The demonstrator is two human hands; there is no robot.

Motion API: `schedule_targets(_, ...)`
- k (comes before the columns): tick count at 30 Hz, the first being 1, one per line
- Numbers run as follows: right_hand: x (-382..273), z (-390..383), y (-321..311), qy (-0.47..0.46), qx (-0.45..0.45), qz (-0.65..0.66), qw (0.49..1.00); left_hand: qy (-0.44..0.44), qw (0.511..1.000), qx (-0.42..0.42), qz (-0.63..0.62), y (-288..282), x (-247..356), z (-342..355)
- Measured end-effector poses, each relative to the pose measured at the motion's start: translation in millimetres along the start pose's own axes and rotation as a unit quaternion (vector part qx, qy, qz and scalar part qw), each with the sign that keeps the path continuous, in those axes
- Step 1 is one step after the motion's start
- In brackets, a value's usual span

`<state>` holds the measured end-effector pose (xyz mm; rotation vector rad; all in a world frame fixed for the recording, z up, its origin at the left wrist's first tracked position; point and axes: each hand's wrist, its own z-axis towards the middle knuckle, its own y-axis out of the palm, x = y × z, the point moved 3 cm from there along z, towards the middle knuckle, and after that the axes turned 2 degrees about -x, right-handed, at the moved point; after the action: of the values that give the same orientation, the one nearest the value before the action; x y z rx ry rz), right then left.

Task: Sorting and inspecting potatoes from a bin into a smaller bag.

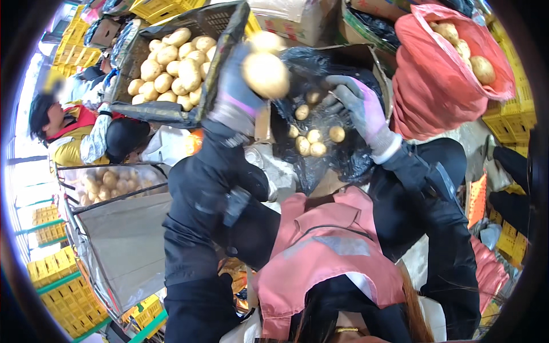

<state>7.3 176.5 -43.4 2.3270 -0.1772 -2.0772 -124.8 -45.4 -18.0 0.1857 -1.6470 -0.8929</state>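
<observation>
My left hand, in a grey-and-purple glove and blurred by motion, holds two large pale potatoes raised between a full potato crate and a box lined with black plastic. My gloved right hand hovers over the box's right side, fingers bent but apart, with nothing visible in them; whether they touch the plastic is unclear. Several smaller potatoes lie on the black plastic below. A pink-red sack with potatoes in its mouth stands to the right.
At left, a co-worker in a yellow vest sits near a clear bag of potatoes and a grey frame-mounted panel. Yellow crates stack along both sides. Another person's dark legs show at far right. Cardboard boxes are behind.
</observation>
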Motion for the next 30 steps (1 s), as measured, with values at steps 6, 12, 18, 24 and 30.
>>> schedule_targets(6, 84.5, 46.9, -50.5, -0.017, 0.047, -0.009, 0.999, -0.004, 0.978, 0.194, -0.078, -70.6, 91.3, 34.4)
schedule_targets(12, 262.3, 78.6, -60.8, 0.063, -0.134, -0.583, 0.799, -0.007, 0.991, 0.104, -0.087, -20.2, 73.1, -5.6)
schedule_targets(18, 337.7, 44.3, -27.2, 0.141, -0.184, -0.683, 0.693, -0.093, 0.986, 0.053, -0.128, 16.9, 57.4, -18.8)
schedule_targets(24, 259.1, 49.5, 12.2, 0.201, -0.231, -0.599, 0.74, 0.033, 0.996, 0.077, -0.033, 21.7, 71.3, -29.3)
schedule_targets(30, 307.4, 6.6, 38.2, 0.093, -0.331, -0.694, 0.632, 0.007, 0.998, 0.066, -0.023, 29.4, 67.9, -27.3)
